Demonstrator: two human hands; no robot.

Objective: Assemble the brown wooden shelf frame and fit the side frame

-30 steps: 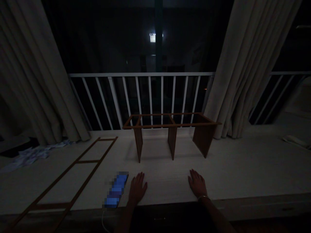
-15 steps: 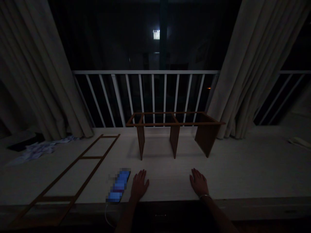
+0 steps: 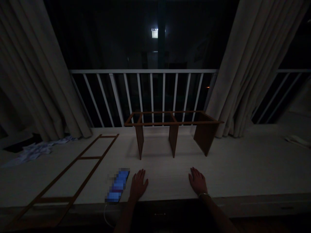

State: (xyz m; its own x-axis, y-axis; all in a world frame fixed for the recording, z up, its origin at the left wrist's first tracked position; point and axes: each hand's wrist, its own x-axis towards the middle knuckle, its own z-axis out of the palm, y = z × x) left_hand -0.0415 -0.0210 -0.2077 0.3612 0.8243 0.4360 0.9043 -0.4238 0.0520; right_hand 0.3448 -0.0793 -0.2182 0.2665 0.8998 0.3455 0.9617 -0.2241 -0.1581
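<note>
one pale ledge (image 3: 243,168), bearing a standing wooden rack (image 3: 170,123). left of rack, a flat ladder-like frame (image 3: 80,161). nearer than rack, a lit phone (image 3: 118,187), then left hand (image 3: 138,186) and right hand (image 3: 198,183), fingers spread, pressed flat on ledge, gripping nothing.

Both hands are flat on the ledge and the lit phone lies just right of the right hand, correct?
Not quite. In the head view the left hand and right hand are flat on the ledge, but the lit phone lies just left of the left hand.
</note>
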